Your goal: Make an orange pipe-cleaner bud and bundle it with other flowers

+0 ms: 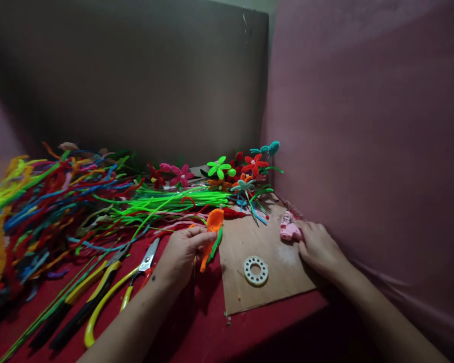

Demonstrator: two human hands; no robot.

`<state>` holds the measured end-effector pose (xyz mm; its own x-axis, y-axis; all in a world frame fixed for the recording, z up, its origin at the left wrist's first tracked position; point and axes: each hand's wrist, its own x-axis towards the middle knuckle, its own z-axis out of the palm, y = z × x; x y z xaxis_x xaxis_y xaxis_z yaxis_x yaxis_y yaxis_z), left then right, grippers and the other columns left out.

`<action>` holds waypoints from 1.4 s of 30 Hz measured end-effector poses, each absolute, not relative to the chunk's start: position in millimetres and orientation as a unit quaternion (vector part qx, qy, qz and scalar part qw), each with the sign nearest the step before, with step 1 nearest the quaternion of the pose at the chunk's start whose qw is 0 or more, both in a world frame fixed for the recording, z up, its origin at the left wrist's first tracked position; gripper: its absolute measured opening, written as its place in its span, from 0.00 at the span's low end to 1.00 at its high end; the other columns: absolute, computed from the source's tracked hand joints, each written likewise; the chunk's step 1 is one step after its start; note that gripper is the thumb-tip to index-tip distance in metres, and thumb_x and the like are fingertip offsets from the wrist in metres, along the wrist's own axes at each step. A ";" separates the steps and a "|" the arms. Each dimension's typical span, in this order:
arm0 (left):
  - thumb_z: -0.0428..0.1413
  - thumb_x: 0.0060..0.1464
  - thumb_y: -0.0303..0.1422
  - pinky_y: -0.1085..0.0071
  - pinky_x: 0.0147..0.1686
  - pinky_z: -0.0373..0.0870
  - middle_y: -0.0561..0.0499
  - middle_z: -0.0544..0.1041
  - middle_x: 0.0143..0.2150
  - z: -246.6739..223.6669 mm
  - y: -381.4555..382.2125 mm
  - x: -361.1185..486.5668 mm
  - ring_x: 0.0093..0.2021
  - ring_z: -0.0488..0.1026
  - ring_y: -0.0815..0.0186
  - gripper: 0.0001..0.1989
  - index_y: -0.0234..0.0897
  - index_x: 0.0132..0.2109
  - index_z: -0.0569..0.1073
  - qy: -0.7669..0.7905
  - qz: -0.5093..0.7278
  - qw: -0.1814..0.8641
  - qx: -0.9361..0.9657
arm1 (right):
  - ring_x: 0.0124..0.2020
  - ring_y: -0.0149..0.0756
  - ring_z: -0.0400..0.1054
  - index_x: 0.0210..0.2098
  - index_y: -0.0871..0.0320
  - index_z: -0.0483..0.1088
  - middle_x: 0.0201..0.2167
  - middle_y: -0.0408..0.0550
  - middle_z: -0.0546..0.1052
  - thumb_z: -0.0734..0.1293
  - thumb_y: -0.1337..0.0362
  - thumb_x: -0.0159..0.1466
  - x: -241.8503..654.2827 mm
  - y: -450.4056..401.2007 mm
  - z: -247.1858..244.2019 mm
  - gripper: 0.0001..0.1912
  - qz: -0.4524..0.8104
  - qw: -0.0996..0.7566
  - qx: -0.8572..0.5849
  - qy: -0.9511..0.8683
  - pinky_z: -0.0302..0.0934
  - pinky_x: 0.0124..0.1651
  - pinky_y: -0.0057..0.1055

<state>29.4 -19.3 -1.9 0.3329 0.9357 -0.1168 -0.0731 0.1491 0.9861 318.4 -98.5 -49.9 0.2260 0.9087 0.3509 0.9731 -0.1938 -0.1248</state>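
Observation:
My left hand [189, 249] pinches an orange pipe-cleaner petal piece [215, 220] with a green strip [215, 246] beside it, held up near the board's left edge. My right hand [320, 249] has its fingers closed at the rear of a small pink gun-shaped tool [289, 229] over the right side of the brown board [267, 242]; its fingertips are partly hidden. A pale ring-shaped spool with holes [256, 271] lies flat on the board between my hands.
Yellow-handled scissors [134, 277] and black-and-yellow pliers [94, 290] lie left on the red cloth [192, 322]. Behind them sprawl loose multicoloured pipe cleaners [53, 201] and a green bundle [177, 199]. Pipe-cleaner flowers [218, 167] stand at the back. A pink draped wall [363, 126] borders the right.

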 end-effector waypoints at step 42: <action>0.60 0.44 0.33 0.80 0.16 0.45 0.59 0.59 0.19 -9.0 -10.8 26.5 0.17 0.51 0.79 0.09 0.33 0.27 0.69 0.398 0.480 0.661 0.418 | 0.18 0.27 0.56 0.34 0.62 0.74 0.30 0.52 0.76 0.62 0.53 0.58 236.4 -60.8 4.2 0.18 0.427 0.515 -0.457 -0.586 0.52 0.20 0.26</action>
